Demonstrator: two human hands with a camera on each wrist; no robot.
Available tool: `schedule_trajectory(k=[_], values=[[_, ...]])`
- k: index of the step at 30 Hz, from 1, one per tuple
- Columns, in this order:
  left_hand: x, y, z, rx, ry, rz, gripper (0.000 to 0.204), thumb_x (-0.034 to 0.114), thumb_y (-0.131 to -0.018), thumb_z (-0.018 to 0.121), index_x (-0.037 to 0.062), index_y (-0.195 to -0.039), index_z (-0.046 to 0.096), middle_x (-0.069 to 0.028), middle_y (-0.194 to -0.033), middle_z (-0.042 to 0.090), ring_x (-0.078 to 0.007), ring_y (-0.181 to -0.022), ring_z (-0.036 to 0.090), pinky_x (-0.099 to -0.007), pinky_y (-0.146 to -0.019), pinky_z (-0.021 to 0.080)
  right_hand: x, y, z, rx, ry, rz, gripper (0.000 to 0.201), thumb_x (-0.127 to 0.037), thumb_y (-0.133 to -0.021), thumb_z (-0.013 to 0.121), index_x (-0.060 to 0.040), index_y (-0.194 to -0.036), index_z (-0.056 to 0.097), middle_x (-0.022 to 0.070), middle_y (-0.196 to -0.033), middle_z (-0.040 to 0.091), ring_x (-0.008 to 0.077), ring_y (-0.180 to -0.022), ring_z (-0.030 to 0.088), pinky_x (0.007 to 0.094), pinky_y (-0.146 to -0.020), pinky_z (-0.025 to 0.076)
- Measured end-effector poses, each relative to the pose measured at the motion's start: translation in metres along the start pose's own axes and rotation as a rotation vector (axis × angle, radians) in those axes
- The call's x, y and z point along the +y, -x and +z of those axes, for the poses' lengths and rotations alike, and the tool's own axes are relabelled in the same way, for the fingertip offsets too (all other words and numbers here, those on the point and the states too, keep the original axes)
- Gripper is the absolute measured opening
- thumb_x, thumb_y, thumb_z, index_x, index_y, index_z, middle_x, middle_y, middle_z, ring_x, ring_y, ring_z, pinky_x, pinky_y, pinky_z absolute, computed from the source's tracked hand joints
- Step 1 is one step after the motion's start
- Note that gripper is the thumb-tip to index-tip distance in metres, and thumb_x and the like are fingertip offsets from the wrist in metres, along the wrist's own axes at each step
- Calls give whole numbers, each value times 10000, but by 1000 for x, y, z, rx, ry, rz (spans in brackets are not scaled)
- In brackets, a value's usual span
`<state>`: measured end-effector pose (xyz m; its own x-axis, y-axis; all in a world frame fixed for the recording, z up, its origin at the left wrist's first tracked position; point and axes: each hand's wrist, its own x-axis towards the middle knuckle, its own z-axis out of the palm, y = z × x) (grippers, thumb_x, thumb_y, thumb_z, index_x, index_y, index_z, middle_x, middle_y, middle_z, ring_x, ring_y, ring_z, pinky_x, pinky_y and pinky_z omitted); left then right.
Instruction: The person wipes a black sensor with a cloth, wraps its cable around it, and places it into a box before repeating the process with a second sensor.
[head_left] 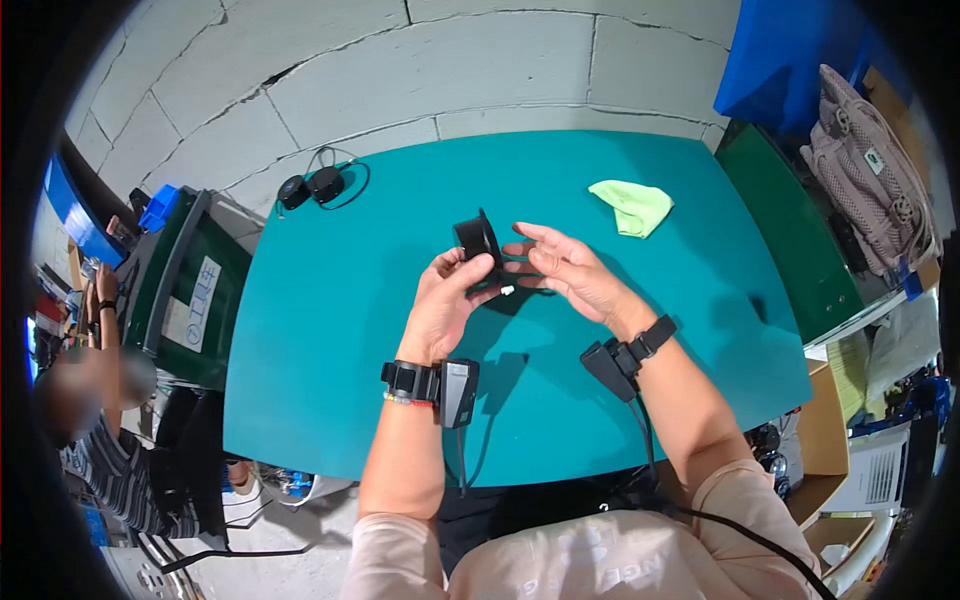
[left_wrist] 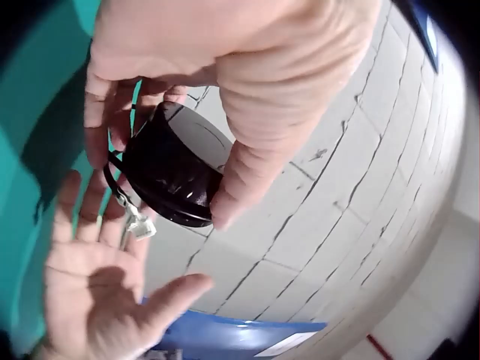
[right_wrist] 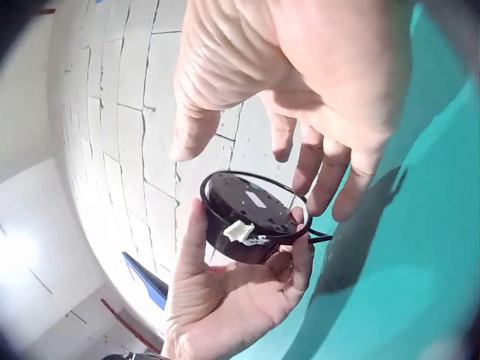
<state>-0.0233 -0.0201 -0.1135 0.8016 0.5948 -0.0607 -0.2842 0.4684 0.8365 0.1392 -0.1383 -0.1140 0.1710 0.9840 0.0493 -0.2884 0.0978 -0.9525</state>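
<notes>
A round black device [head_left: 474,237], shaped like a short drum, is held up over the table in my left hand [head_left: 443,303]. In the left wrist view the thumb and fingers grip the drum [left_wrist: 174,161] by its sides. A thin black cable loops round its rim, ending in a small white connector [right_wrist: 238,231]. The right wrist view shows a flat face with a pale label [right_wrist: 256,199]. My right hand [head_left: 573,272] is spread beside the device, palm turned to it, its fingers loosely extended near the cable and holding nothing.
Two more black round devices [head_left: 325,184] with a cable lie at the table's far left corner. A yellow-green cloth [head_left: 634,208] lies at the back right of the green table [head_left: 330,330]. A block wall [head_left: 430,70] stands behind; another person [head_left: 110,440] is at the far left.
</notes>
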Motion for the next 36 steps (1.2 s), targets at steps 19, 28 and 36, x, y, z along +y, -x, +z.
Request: schedule_trajectory(k=[19, 28, 36], values=[[-6, 1, -15, 92, -126, 116, 479, 29, -742, 735, 12, -1155, 493, -89, -1099, 567, -127, -925, 565, -291, -804, 481, 16, -3, -10, 6, -185, 5, 308, -277, -950, 501, -53, -1154, 561, 69, -1055, 622, 153, -935, 610, 326, -775, 536], [-6, 11, 0, 71, -40, 159, 484, -35, -726, 728, 47, -1156, 521, -69, -1143, 539, -129, -962, 551, -288, -838, 476, 14, -1, -6, -56, -247, -51, 350, -223, -938, 522, -31, -1230, 508, 55, -1118, 591, 140, -1004, 568, 326, -907, 457], [-11, 12, 9, 83, -235, 227, 456, 7, -703, 773, 25, -1124, 597, -21, -925, 630, -84, -795, 562, -230, -746, 482, 19, 0, 0, 27, -94, -23, 423, -362, -868, 631, -44, -1140, 566, 41, -1037, 609, 118, -929, 585, 302, -801, 499]])
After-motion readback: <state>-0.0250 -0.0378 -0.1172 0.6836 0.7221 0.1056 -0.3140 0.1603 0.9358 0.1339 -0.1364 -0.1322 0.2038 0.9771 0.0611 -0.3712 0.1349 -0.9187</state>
